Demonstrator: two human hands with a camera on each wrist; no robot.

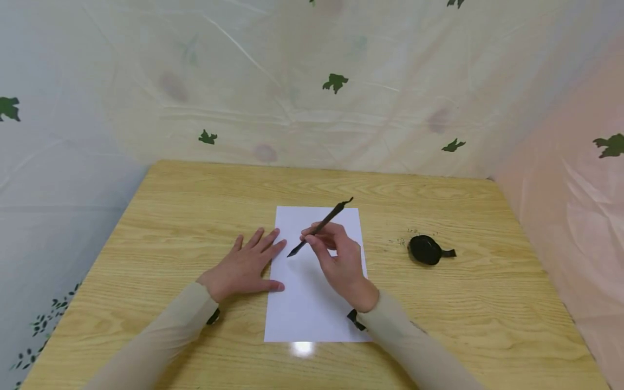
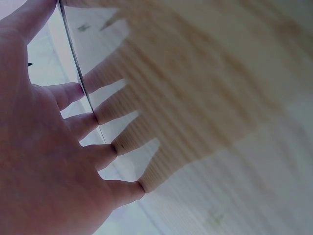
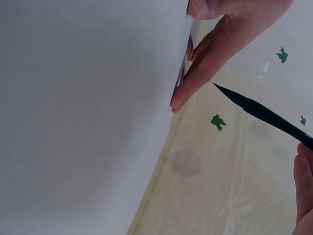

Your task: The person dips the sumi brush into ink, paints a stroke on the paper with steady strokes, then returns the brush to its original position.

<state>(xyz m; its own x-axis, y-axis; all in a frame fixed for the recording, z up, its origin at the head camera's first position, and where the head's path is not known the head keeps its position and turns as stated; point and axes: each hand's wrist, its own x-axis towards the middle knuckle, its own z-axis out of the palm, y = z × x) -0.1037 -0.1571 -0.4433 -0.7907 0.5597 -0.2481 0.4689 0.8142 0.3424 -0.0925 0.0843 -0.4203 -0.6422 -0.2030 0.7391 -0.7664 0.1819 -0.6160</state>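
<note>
A white sheet of paper [image 1: 312,303] lies upright on the table in front of me. My left hand [image 1: 242,271] rests flat at the sheet's left side with its fingers spread, thumb and fingertips at or over the paper's edge. In the left wrist view the same hand [image 2: 54,142] shows its straight fingers against the surface. My right hand [image 1: 341,265] pinches a dark writing brush [image 1: 327,220] by its shaft between thumb and fingers. The black tip points down and left, close over the paper; in the right wrist view the brush [image 3: 266,115] narrows to a fine point.
A small round black dish [image 1: 425,249] with a short handle stands right of the paper. Dark specks [image 1: 402,240] mark the wood beside it. A pale cloth with green bird shapes [image 1: 335,83] hangs behind the wooden table [image 1: 195,200] and at its sides.
</note>
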